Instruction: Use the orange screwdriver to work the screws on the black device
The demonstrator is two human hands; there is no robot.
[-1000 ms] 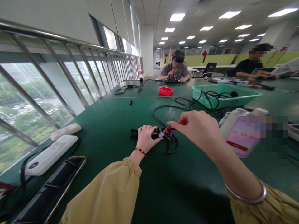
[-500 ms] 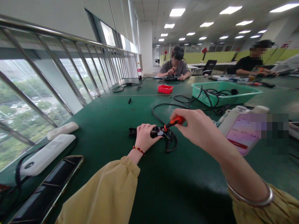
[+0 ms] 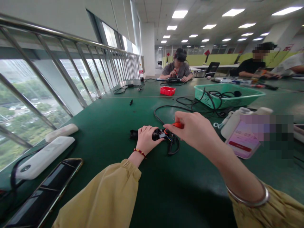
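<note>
Right hand (image 3: 194, 129) has turned, gripping a mostly hidden orange-handled screwdriver (image 3: 178, 125).
Left hand (image 3: 147, 136) clasps a black cylindrical device (image 3: 155, 135), middle covered.

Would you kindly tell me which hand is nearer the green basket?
Right: the right hand is on this side of the green basket; the left hand is farther left, around the black device.

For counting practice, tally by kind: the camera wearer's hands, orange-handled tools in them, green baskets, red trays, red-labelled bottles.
Left hand and right hand: 2
Orange-handled tool: 1
Green basket: 1
Red tray: 1
Red-labelled bottle: 1
Total: 6
</note>
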